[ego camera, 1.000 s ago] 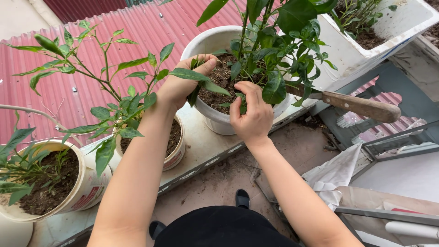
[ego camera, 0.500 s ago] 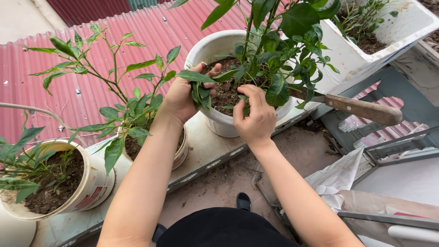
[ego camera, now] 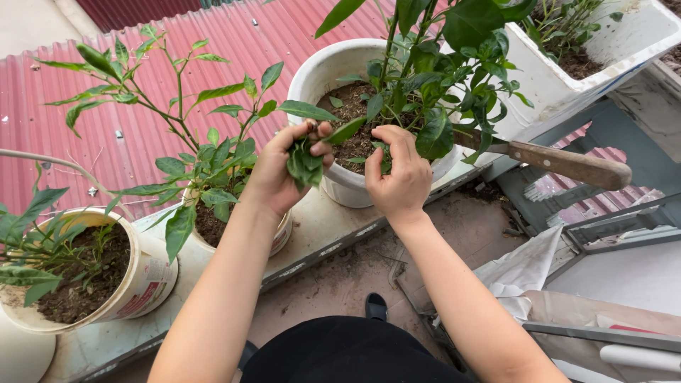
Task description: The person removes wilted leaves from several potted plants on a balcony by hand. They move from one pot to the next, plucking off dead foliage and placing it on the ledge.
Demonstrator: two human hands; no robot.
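**A:** Head view, and your left hand is right at the near rim of the big white pot. What's in it?

**B:** You've got a bunch of picked green leaves there, fingers curled shut around them, thumb pressing on top. The bunch sits just over the pot's edge, above the ledge.

**A:** And your right hand?

**B:** Just beside the left, also at the rim. Your fingers are bent together over the dark soil, close to a small leaf at their tips. Whether you're actually pinching anything I can't tell; the fingers hide it.

**A:** What's around you?

**B:** The leafy plant rises out of that white pot. A wooden-handled tool pokes out to the right of it, its front end lost behind the foliage. Left of your left arm there's a smaller potted plant, and further left a cream bucket of soil. Top right, a white rectangular planter. Beyond the ledge, red corrugated roofing. One dark shoe shows on the ground between your arms.
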